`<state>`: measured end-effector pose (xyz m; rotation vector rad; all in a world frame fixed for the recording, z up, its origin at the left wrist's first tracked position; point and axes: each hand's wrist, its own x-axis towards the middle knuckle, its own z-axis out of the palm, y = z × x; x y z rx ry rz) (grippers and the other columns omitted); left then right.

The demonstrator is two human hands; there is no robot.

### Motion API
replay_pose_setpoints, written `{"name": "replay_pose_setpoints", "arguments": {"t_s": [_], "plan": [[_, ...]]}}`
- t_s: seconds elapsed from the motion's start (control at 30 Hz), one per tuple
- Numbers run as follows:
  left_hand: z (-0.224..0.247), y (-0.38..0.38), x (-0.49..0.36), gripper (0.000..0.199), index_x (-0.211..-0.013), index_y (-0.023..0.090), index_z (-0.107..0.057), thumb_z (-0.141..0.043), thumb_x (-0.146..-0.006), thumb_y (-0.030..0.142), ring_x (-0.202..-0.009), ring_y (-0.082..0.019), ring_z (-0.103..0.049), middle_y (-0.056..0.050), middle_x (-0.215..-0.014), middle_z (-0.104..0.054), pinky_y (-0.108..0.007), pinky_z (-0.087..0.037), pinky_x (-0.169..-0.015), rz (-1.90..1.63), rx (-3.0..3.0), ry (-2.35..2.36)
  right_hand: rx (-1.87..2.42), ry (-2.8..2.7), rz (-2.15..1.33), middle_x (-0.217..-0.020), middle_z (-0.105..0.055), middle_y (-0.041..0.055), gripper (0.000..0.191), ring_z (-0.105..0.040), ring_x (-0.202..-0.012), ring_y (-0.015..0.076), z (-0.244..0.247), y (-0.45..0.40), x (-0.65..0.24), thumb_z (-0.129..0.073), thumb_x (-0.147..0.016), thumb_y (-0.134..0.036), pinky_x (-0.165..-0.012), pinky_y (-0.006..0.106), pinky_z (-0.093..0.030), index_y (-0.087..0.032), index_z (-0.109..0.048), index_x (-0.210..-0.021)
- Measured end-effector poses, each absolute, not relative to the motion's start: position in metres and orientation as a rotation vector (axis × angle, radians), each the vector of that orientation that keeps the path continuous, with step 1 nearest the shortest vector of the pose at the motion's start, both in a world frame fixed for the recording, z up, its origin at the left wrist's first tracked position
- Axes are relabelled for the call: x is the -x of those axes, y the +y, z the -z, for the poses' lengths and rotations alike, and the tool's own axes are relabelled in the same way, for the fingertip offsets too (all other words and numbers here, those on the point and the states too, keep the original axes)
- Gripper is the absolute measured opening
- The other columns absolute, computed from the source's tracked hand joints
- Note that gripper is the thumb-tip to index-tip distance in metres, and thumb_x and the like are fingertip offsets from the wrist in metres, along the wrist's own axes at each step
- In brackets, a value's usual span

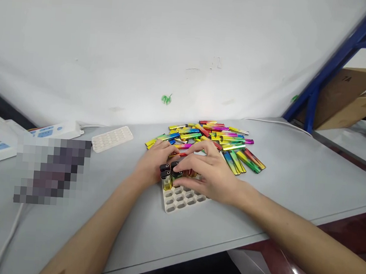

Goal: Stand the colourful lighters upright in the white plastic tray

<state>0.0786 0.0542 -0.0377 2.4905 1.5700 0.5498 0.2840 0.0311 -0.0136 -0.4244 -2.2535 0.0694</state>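
My right hand reaches over a pale moulded tray with rows of oval holes. Its thumb and fingers close around a black-topped lighter standing in the tray. Beside that one, a lighter with a clear yellowish body stands upright, and another black top shows just behind it. At the tray's far left side is my left hand, fingers spread at the near edge of a pile of shiny multicoloured sleeve-like pieces. Its fingertips are partly hidden. My right hand covers part of the tray.
A second pale tray lies at the back left, near white power strips. A blurred dark object with a cable lies on the left. Behind the grey table rises a white wall. Blue metal framing and cardboard stand at right.
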Motion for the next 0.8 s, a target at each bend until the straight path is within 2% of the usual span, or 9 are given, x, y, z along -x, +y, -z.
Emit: {"name": "replay_pose_setpoints", "arguments": {"t_s": [0.13,0.33,0.53,0.73,0.8], "plan": [[0.039,0.055,-0.078,0.012,-0.091,0.023,-0.063,-0.064,-0.084,0.032,-0.101,-0.028,-0.054,-0.006,-0.093,-0.062,-0.042,-0.048,-0.087,-0.579,-2.489,1.581,0.436,-2.272,-0.133,-0.087,-0.075,0.0015,0.015,-0.058,-0.095,0.0223,0.011,0.031,-0.286,-0.072,-0.089,-0.039,-0.088,0.040,-0.047,-0.025,-0.070,-0.093],[0.040,0.055,-0.078,0.012,-0.092,0.022,-0.063,-0.061,-0.086,0.032,-0.103,-0.030,-0.053,-0.008,-0.094,-0.062,-0.044,-0.048,-0.088,-0.561,-2.483,1.590,0.409,-2.302,-0.105,-0.087,-0.074,0.0009,0.011,-0.055,-0.097,0.0224,0.008,0.035,-0.290,-0.072,-0.090,-0.034,-0.088,0.039,-0.047,-0.023,-0.070,-0.093],[0.041,0.056,-0.078,0.018,-0.086,0.023,-0.063,-0.050,-0.094,0.031,-0.100,-0.028,-0.053,-0.007,-0.090,-0.063,-0.043,-0.048,-0.086,-0.594,-2.476,1.604,0.438,-2.303,-0.020,-0.094,-0.066,0.0059,0.017,-0.053,-0.090,0.0224,0.003,0.031,-0.290,-0.066,-0.092,-0.040,-0.084,0.042,-0.045,-0.025,-0.075,-0.090],[0.036,0.055,-0.083,0.025,-0.091,0.022,-0.069,-0.048,-0.097,0.035,-0.100,-0.026,-0.056,-0.007,-0.093,-0.068,-0.042,-0.047,-0.089,-0.723,-2.386,1.664,0.637,-2.032,-0.182,-0.094,-0.065,0.0056,0.021,-0.057,-0.093,0.0211,0.002,0.045,-0.295,-0.050,-0.101,-0.028,-0.086,0.041,-0.046,-0.024,-0.071,-0.097],[0.033,0.055,-0.084,0.025,-0.094,0.023,-0.071,-0.051,-0.096,0.038,-0.098,-0.025,-0.057,-0.005,-0.094,-0.070,-0.040,-0.047,-0.089,-0.831,-2.302,1.703,0.781,-1.897,-0.312,-0.101,-0.068,0.0055,0.021,-0.060,-0.097,0.0206,0.005,0.057,-0.298,-0.049,-0.101,-0.029,-0.088,0.040,-0.046,-0.023,-0.069,-0.100]]}}
